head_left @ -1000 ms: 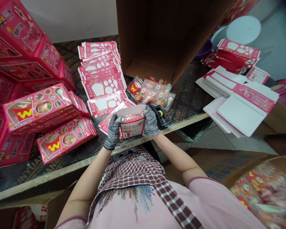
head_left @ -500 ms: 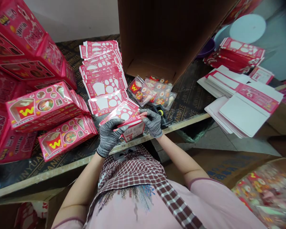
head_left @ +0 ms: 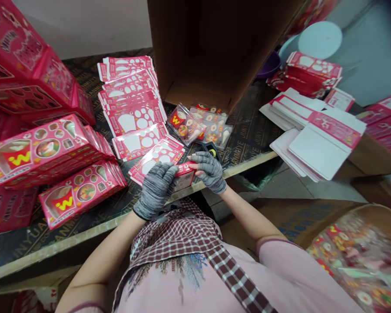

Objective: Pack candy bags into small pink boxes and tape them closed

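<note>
Both hands wear grey gloves with bare fingertips. My left hand (head_left: 157,189) is closed on the left end of a small pink box (head_left: 184,176) at the table's front edge. The box's right end is pinched by my right hand (head_left: 209,171). Just behind the box lie flat pink cartons with cut-out windows (head_left: 159,155), part of a long overlapping row. Clear packs of toy food (head_left: 186,124) rest beyond my hands. A black tape dispenser (head_left: 211,150) with a yellow core stands behind my right hand, partly hidden.
Finished-looking pink boxes (head_left: 63,195) are stacked at the left. A large cardboard box (head_left: 195,52) stands open at the back. White-backed cartons (head_left: 322,150) lie to the right, and more toy packs (head_left: 361,256) fill a box at lower right.
The box between my hands has turned so a narrow side faces up. My left hand has come over its left end, and the whole view has shifted slightly.
</note>
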Demonstrator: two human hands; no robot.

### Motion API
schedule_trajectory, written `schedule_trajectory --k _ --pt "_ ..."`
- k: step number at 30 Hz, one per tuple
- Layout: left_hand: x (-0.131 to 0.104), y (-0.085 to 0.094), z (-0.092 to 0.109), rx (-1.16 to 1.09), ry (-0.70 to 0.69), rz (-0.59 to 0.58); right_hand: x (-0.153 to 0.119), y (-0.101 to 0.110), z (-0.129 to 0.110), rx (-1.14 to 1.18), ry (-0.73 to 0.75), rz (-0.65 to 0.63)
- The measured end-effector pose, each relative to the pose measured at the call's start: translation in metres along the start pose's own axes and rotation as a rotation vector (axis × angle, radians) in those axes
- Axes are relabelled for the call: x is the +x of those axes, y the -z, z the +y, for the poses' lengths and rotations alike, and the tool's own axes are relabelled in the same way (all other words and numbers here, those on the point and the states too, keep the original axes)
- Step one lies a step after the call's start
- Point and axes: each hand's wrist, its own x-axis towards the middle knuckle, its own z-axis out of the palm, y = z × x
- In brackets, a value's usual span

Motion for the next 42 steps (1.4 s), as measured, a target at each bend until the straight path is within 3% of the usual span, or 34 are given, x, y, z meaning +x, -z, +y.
schedule_trajectory --k 2,5,6,8,11,13,16,22,27,32,36,39,42 --pt "0.012 -0.002 0.002 0.032 -0.081 -0.019 -0.011 0.02 0.007 -0.102 -0.027 0.096" --pt "0.023 -0.001 -0.001 0.077 -0.13 -0.047 -0.03 0.056 0.035 -0.293 -0.183 0.392" --pt "0.025 -0.001 -0.003 0.105 -0.13 -0.069 -0.037 0.067 0.048 -0.362 -0.249 0.437" --pt "0.025 -0.004 -0.007 0.176 -0.128 -0.126 -0.051 0.084 0.072 -0.467 -0.395 0.388" --pt "0.022 -0.013 -0.008 0.26 -0.147 -0.191 -0.065 0.091 0.1 -0.496 -0.565 0.201" --pt "0.019 -0.018 -0.008 0.271 -0.148 -0.208 -0.069 0.088 0.11 -0.463 -0.6 0.125" --pt "0.018 -0.024 -0.009 0.256 -0.108 -0.208 -0.068 0.081 0.112 -0.409 -0.58 0.139" --pt "0.023 -0.028 -0.016 0.222 -0.068 -0.104 -0.08 0.075 0.097 -0.303 -0.548 0.431" --pt "0.026 -0.027 -0.019 0.166 -0.137 -0.007 -0.101 0.06 0.089 -0.315 -0.706 0.511" --pt "0.029 -0.028 -0.015 0.194 -0.15 0.034 -0.101 0.055 0.088 -0.346 -0.774 0.581" --pt "0.027 -0.029 -0.011 0.203 -0.134 0.056 -0.086 0.047 0.056 -0.314 -0.763 0.648" --pt "0.025 -0.029 -0.011 0.182 -0.133 0.085 -0.063 0.027 0.012 -0.037 -0.75 0.515" --pt "0.023 -0.029 -0.013 0.149 -0.129 0.098 -0.031 0.004 -0.03 0.448 -0.738 0.178"
